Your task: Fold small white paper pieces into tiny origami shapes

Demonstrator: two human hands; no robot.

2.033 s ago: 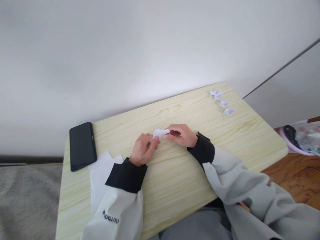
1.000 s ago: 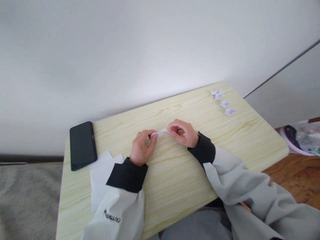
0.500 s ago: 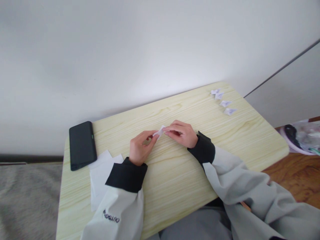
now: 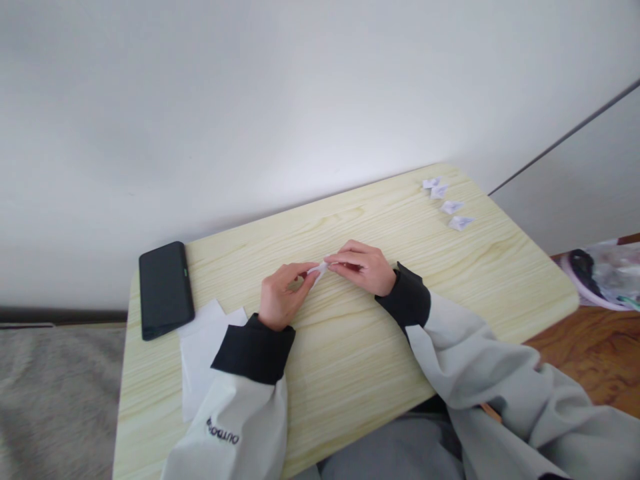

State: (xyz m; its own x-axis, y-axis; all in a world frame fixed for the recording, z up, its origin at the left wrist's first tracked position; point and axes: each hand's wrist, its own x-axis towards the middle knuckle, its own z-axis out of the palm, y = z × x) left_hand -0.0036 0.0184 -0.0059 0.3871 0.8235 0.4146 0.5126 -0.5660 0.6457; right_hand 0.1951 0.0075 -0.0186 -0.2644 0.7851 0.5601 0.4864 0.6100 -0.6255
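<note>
Over the middle of the table, a small folded piece of white paper (image 4: 320, 268) is pinched between both hands. My left hand (image 4: 283, 293) grips its left end between thumb and forefinger. From the other side, my right hand (image 4: 363, 267) holds the right end with thumb and fingertips, which cover part of it. Its exact folded shape is too small to make out. White paper sheets (image 4: 197, 353) lie beside my left forearm, partly under the sleeve. Several small folded white paper pieces (image 4: 461, 223) sit in a row at the far right of the table.
A black phone-like device (image 4: 166, 290) lies at the left edge of the pale wooden table (image 4: 350, 373), touching the sheets. The white wall (image 4: 320, 100) runs along the table's back edge. On the floor at right stands a pale basin (image 4: 575, 283) with bagged things inside.
The upper fold of the paper that stuck up between my fingers is now pressed down, so less of it shows. Both hands stay nearly in place.
</note>
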